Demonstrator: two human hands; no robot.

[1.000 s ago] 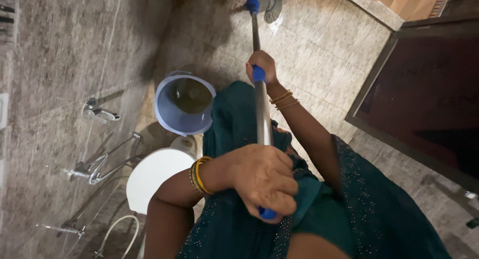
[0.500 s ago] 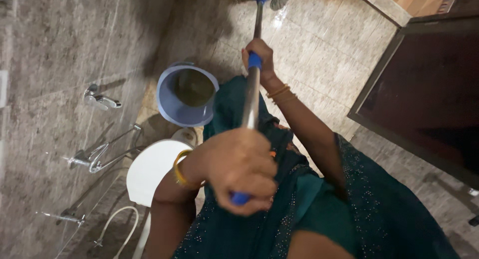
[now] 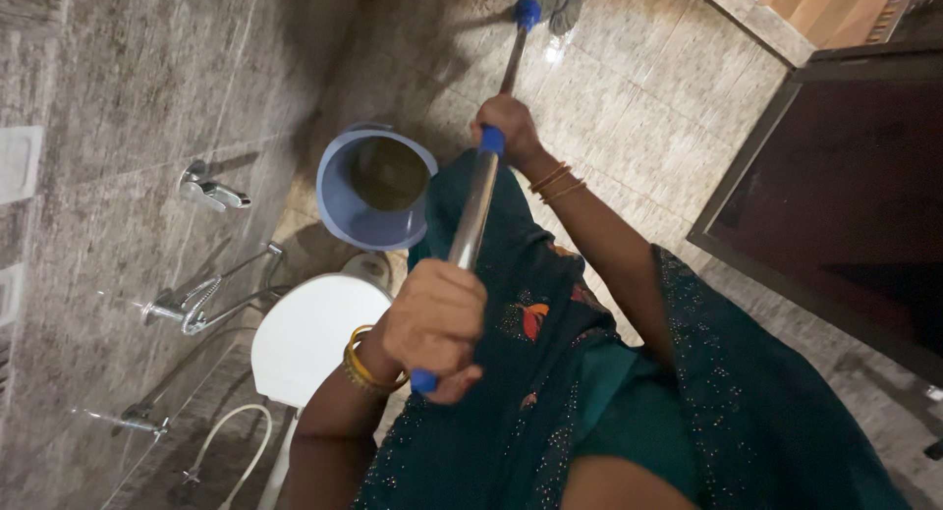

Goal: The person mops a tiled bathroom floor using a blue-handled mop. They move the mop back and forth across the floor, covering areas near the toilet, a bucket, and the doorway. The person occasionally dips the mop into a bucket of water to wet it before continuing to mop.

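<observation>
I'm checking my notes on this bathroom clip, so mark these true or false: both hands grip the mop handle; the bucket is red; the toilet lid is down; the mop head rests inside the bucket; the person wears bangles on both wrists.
1. Both hands grip the mop handle. True: the left hand holds the near end and the right hand holds farther along.
2. The bucket is red. False: it is pale blue.
3. The toilet lid is down. True.
4. The mop head rests inside the bucket. False: it lies on the tiled floor, beyond the bucket.
5. Bangles are on both wrists. True.
</observation>
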